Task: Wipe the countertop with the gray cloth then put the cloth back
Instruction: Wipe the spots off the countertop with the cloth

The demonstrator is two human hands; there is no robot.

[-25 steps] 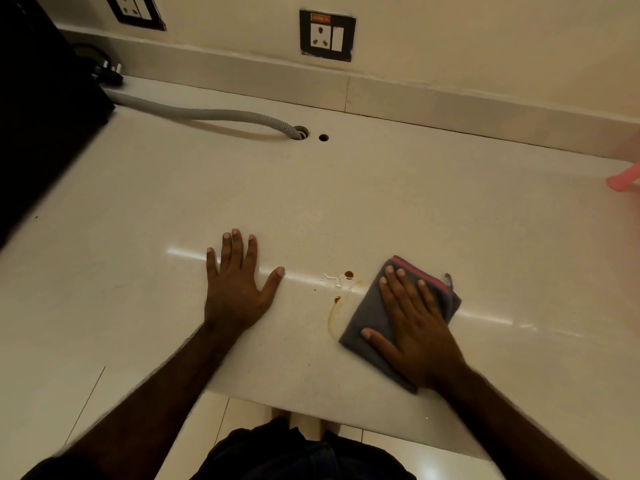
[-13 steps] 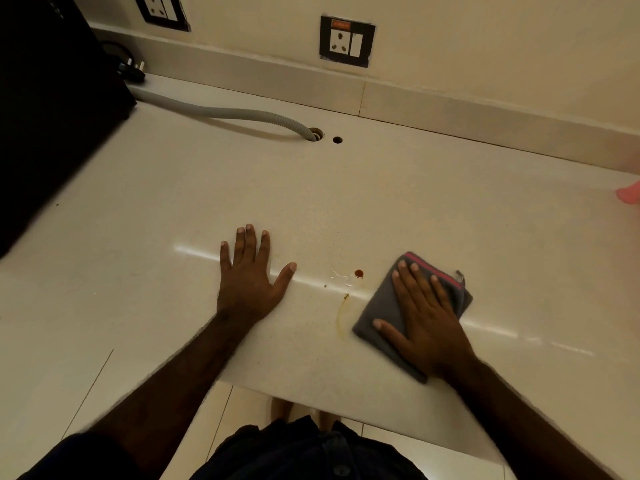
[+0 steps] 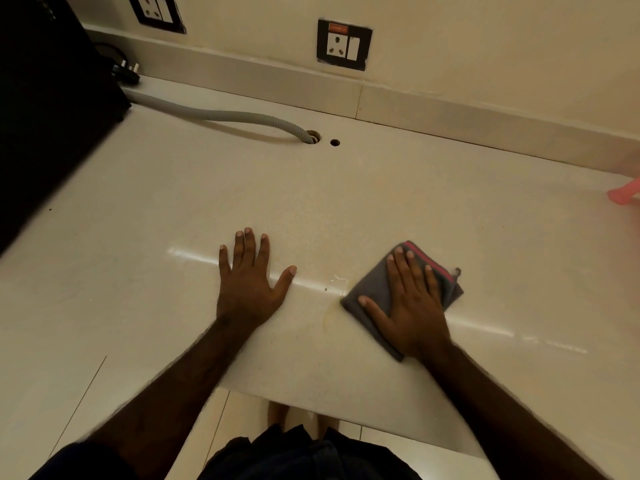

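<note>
The gray cloth, folded with a pink stripe along its far edge, lies flat on the cream countertop near the front edge. My right hand presses down on it with fingers spread. My left hand rests flat on the bare countertop to the left of the cloth, fingers apart, holding nothing. A faint yellowish smear and a tiny dark speck show on the surface just left of the cloth.
A gray corrugated hose runs along the back into a hole, with a smaller hole beside it. A black appliance fills the left. Wall sockets sit above the backsplash. A pink object is at the right edge.
The cloth under my right hand has swept over the brown spot and stain ring, leaving only a faint smear and a speck. My left hand has stayed flat in place.
</note>
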